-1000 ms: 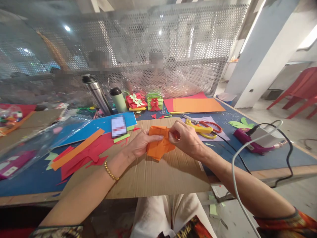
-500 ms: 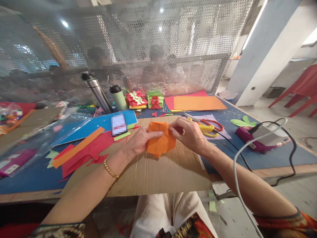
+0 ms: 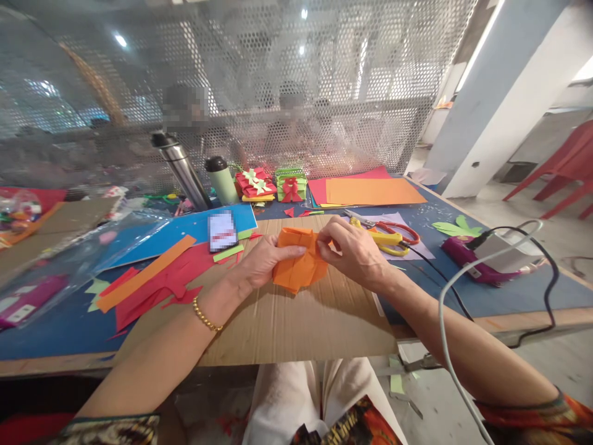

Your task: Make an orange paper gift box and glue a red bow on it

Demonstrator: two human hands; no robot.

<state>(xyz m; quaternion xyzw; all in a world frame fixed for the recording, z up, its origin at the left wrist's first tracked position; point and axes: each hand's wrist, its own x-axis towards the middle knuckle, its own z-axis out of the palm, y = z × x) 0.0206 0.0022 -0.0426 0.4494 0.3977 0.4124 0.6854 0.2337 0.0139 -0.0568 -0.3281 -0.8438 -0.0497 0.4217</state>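
Note:
A folded orange paper piece point(image 3: 296, 272) is held just above a brown cardboard sheet point(image 3: 296, 327). My left hand point(image 3: 265, 262) grips its left side, the thumb lying across the front. At the upper right edge of the paper, my right hand point(image 3: 354, 250) pinches it between thumb and fingers. Right of that hand lie yellow-handled scissors point(image 3: 386, 238) and red-handled scissors point(image 3: 410, 232), partly overlapping. Behind the cardboard stand a red paper box point(image 3: 254, 183) with pale bows and a green paper box point(image 3: 291, 186) with a red bow.
Left of the cardboard are a phone point(image 3: 223, 231), red paper scraps point(image 3: 157, 281) and an orange strip point(image 3: 146, 274). A steel bottle point(image 3: 183, 167) and a green bottle point(image 3: 222, 179) stand behind. Coloured sheets point(image 3: 375, 191) lie at the back. A white cable point(image 3: 442, 321) crosses my right forearm.
The fingers of my right hand have shifted slightly at the edge of the orange paper, and the paper's right side has bent a little. My left hand keeps its grip.

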